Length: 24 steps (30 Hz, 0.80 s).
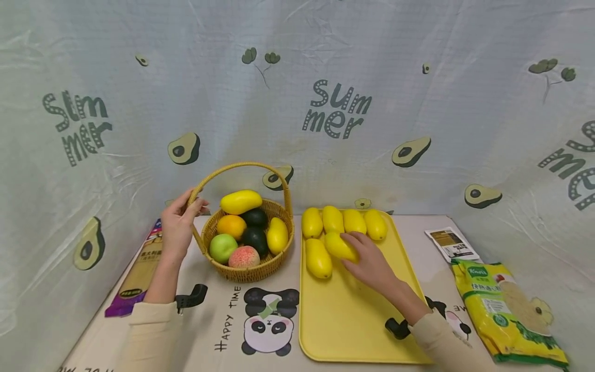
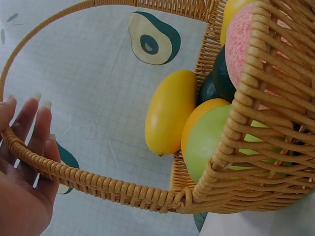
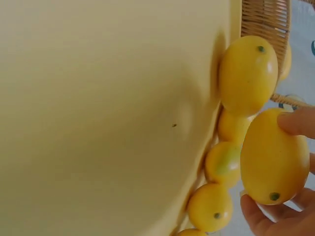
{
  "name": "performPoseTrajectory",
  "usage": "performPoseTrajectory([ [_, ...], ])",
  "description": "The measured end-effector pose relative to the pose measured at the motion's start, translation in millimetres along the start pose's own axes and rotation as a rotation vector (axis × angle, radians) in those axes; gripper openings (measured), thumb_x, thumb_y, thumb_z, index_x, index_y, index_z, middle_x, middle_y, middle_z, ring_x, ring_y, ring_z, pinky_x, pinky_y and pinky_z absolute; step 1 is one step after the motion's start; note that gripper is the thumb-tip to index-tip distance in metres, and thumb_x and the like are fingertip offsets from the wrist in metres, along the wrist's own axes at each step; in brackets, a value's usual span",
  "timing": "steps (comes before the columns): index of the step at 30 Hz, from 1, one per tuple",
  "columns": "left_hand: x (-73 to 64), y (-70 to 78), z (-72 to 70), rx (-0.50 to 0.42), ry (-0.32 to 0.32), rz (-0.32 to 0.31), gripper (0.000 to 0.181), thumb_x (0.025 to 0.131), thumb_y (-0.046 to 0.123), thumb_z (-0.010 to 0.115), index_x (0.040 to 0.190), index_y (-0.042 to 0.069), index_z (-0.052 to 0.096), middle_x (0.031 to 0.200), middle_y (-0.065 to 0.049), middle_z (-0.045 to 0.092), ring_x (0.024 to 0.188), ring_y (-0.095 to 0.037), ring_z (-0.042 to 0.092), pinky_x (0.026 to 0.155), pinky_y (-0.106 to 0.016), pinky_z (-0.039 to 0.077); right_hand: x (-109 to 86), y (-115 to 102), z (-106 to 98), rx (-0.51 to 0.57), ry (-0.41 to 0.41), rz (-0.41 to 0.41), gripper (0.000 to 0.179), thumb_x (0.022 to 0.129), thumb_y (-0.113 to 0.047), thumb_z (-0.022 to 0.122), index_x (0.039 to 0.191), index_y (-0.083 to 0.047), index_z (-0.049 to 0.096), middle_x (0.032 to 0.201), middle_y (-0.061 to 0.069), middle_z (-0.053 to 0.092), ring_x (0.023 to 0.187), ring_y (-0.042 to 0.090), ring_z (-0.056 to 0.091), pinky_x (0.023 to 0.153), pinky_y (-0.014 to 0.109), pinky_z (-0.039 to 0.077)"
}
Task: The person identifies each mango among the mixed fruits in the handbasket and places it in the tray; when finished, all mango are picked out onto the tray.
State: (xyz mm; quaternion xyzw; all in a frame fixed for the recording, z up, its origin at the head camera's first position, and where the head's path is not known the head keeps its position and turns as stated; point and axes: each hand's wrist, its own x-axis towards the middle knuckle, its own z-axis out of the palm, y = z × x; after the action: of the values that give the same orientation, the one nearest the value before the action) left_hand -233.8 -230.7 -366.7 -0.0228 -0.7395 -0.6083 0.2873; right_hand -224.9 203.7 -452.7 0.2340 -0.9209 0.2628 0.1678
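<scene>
My left hand (image 1: pixel 177 222) holds the side of the arched handle of a wicker basket (image 1: pixel 251 274), thumb in front and fingers behind it in the left wrist view. The basket stands upright with two yellow mangoes (image 1: pixel 277 236), an orange (image 1: pixel 231 227), a green apple (image 1: pixel 223 248), a peach (image 1: pixel 244 257) and dark green avocados (image 1: pixel 255 241) inside. Over the yellow tray (image 1: pixel 358 320), my right hand (image 1: pixel 367 258) grips a mango (image 3: pixel 274 157) between thumb and fingers. Several mangoes (image 1: pixel 355 221) line the tray's back edge, and another mango (image 1: pixel 318 258) lies in front of them at the left.
A long pasta packet (image 1: pixel 139 268) lies left of the basket, behind my left forearm. Right of the tray are a small white-and-brown packet (image 1: pixel 453 244) and a yellow-green Knorr bag (image 1: pixel 504 310). A printed sheet (image 1: pixel 334 175) hangs behind the table and along its sides.
</scene>
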Motion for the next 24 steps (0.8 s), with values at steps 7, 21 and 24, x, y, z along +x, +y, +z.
performPoseTrajectory([
  [7,0.4,1.2,0.6,-0.026,0.009,-0.022,0.033,0.099,0.022,0.062,0.13,0.012,0.066,0.086,0.014,0.07,0.079,-0.005,0.068,0.081,-0.017,0.053,-11.5,3,1,-0.094,-0.059,0.085,0.06,0.082,-0.021,0.079,0.138,-0.015,0.058,0.136,0.018,0.054,0.119,0.037,0.056,0.092,0.053,0.052],
  [21,1.9,-2.1,-0.1,-0.05,0.022,-0.032,0.034,0.097,0.023,0.064,0.129,0.012,0.066,0.086,0.012,0.071,0.081,-0.01,0.069,0.081,-0.016,0.052,-15.1,-11,8,-0.134,-0.169,0.138,0.05,0.091,-0.028,0.063,0.139,-0.016,0.059,0.136,0.015,0.055,0.114,0.034,0.055,0.079,0.046,0.053],
  [24,1.7,-0.8,1.2,-0.05,0.016,-0.029,0.034,0.097,0.023,0.064,0.129,0.012,0.066,0.085,0.013,0.071,0.08,-0.007,0.069,0.081,-0.017,0.053,-13.8,-12,10,-0.114,-0.148,0.149,0.049,0.091,-0.026,0.062,0.139,-0.014,0.059,0.136,0.017,0.055,0.117,0.035,0.055,0.089,0.049,0.052],
])
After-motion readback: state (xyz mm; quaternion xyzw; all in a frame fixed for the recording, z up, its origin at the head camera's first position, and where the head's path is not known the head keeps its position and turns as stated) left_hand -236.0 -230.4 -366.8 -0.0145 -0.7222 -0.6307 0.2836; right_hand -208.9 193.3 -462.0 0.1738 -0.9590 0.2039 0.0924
